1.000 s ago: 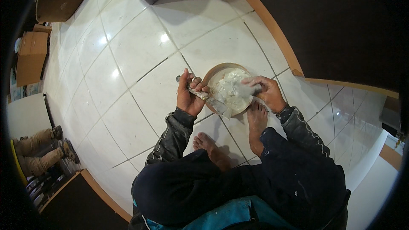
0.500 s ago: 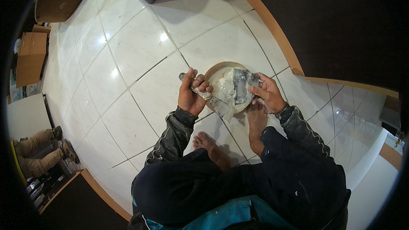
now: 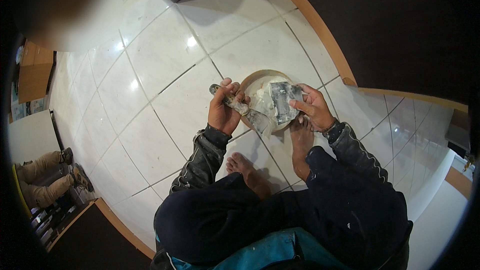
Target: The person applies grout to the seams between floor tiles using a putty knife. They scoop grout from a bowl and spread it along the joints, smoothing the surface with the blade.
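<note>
Just right of the centre of the frame, a round, tan-rimmed bowl sits on the white, glossy tiled floor, with creamy white paste inside it. The left hand, at its left side, has its fingers clamped round the paste-smeared handle of a putty knife with a flat, pale-coated blade; the blade slants toward the lower right, across the bowl's lower-left rim in this view, and whether it touches cannot be told.

The right hand, at the bowl's right, pinches a dark grey, rectangular flat plate streaked with white, the thumb on its upper face; the plate lies over the right part of the bowl in the picture. Below the bowl are the person's bare right foot and, farther left, bare left foot. At the far left of the frame are another person's tan-trousered legs.
</note>
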Action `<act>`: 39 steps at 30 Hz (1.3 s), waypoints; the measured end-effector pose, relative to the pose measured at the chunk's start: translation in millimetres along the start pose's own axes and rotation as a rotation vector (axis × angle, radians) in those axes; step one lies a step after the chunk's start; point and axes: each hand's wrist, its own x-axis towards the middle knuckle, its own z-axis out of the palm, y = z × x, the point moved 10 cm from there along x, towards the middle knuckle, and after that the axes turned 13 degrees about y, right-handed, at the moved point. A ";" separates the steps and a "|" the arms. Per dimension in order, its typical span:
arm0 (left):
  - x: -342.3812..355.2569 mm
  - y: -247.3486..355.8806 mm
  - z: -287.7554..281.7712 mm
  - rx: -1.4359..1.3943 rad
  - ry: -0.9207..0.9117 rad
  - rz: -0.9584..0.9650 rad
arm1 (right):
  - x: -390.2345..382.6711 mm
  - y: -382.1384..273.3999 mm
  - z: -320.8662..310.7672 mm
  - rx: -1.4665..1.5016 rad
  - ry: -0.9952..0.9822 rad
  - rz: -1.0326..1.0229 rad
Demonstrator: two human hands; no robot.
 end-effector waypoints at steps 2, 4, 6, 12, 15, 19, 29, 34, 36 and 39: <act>-0.3 0.7 -2.7 0.013 0.025 0.009 | 1.1 2.9 -2.4 -0.019 -0.009 0.005; 0.0 -1.4 -0.4 -0.002 -0.015 -0.013 | 1.1 4.9 -1.4 -0.037 -0.018 0.010; -0.2 -2.3 -0.6 0.000 -0.013 -0.015 | -0.4 -5.5 2.9 -0.004 -0.025 -0.074; 0.0 -4.7 1.7 0.007 -0.031 -0.024 | -4.8 -17.2 12.8 -0.026 -0.097 -0.156; -0.1 -5.6 0.1 0.010 -0.020 -0.032 | -6.1 -16.3 18.1 -0.023 -0.098 -0.158; -1.1 -9.9 1.1 0.003 -0.029 -0.037 | -1.4 -8.8 6.6 -0.234 -0.008 -0.256; 0.7 -5.0 -10.0 0.066 -0.002 0.019 | 1.9 -7.4 -1.1 -0.278 0.004 -0.217; 3.6 -2.2 -13.2 0.088 0.047 0.033 | -19.2 -50.1 17.7 -0.404 -0.074 -0.694; 2.5 -0.9 -11.7 0.063 0.035 0.036 | -30.1 -67.1 21.4 -0.387 -0.007 -0.774; 0.8 0.5 -9.8 0.045 0.031 0.035 | -37.5 -75.8 25.8 -0.380 -0.019 -0.809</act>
